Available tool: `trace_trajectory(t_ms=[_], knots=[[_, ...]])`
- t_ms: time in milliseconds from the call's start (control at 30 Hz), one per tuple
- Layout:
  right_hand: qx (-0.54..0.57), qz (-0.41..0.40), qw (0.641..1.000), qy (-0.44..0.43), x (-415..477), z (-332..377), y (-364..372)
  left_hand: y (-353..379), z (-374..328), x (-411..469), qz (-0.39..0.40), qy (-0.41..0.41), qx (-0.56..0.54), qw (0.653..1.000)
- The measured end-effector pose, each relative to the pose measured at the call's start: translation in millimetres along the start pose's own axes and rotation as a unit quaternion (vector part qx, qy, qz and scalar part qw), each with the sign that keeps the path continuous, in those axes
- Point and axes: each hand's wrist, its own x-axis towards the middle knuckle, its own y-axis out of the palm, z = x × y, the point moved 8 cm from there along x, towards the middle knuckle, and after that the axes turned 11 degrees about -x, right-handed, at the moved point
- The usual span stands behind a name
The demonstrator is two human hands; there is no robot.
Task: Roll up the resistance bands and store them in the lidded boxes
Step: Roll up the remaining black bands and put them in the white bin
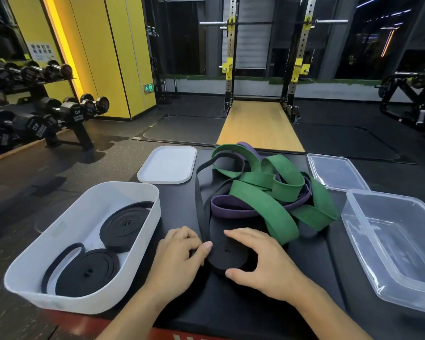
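Note:
A black band roll [227,253] lies flat on the black pad between my hands, its loose tail [199,192] running up toward the far edge. My right hand [260,261] curls round the roll, thumb at its near edge and fingers over the top. My left hand [179,253] pinches the roll's left edge with thumb and curled fingers. A tangle of green bands [268,192] and purple bands [231,208] lies just beyond. The white box [66,231] at left holds two rolled black bands [125,225] [87,272].
A white lid [168,165] lies behind the white box. A clear plastic box [395,244] stands open at right, its clear lid [335,171] behind it. A dumbbell rack [47,111] stands far left, a squat rack [265,69] ahead.

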Motion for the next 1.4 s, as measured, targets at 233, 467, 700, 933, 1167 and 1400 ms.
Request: trace_trajectory(t_ms=[233,467,700,933,1167,1400], knots=[[-0.113,0.006,0.994,-0.001,-0.5,16.5,-1.2,1.2,0.1,3.9,0.012,-0.022,0.007,1.000],[-0.147,-0.019,0.987,0.065,-1.8,10.9,-2.3,-1.8,2.7,2.7,-0.011,-0.040,-0.022,0.999],[-0.053,0.000,0.998,0.025,-1.5,5.4,-2.5,-2.4,2.2,1.1,-0.001,-0.030,-0.037,0.999],[-0.064,0.033,0.997,-0.003,-3.7,6.4,3.1,-4.0,3.5,1.5,-0.006,-0.050,-0.063,0.997],[-0.129,0.011,0.992,-0.011,-1.4,15.8,5.0,-5.2,-0.9,-0.5,-0.019,-0.038,-0.047,0.998],[-0.119,0.013,0.993,-0.017,1.0,14.7,3.1,-14.4,-27.6,9.5,-0.083,0.010,-0.027,0.996]])
